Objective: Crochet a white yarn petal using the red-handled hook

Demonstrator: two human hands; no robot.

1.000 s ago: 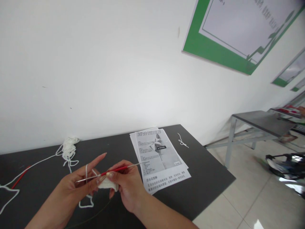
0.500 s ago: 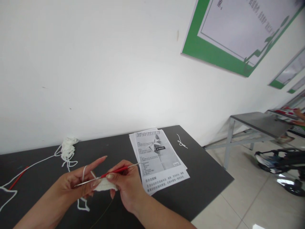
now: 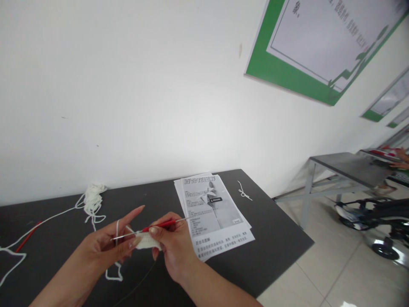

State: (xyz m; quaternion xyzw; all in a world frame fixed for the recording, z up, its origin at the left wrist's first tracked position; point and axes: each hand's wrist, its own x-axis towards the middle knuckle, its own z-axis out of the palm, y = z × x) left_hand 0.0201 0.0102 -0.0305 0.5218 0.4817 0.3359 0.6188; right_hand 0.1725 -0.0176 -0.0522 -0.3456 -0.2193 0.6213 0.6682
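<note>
My right hand (image 3: 175, 243) grips a crochet hook (image 3: 164, 224) by its red handle, with the thin metal shaft pointing left. Between the two hands is a small white crocheted piece (image 3: 148, 241). My left hand (image 3: 111, 243) pinches its left end between thumb and fingers, its index finger stretched out with white yarn looped around it. The hook's shaft lies across the left fingers, by the top edge of the piece. A loose loop of white yarn (image 3: 114, 273) hangs below my left hand. The hook's very tip is hard to make out.
A heap of white yarn (image 3: 93, 197) lies by the wall, its strand running left past a red stick-like tool (image 3: 28, 236). Printed sheets (image 3: 220, 243) lie right of my hands, a yarn scrap (image 3: 243, 191) beyond. Another person's hand (image 3: 401, 160) shows far right, over another table.
Both hands, with the hook and white piece, have shifted slightly right in the picture. The hook's shaft reaches less far left past the left fingers. The view has moved a little.
</note>
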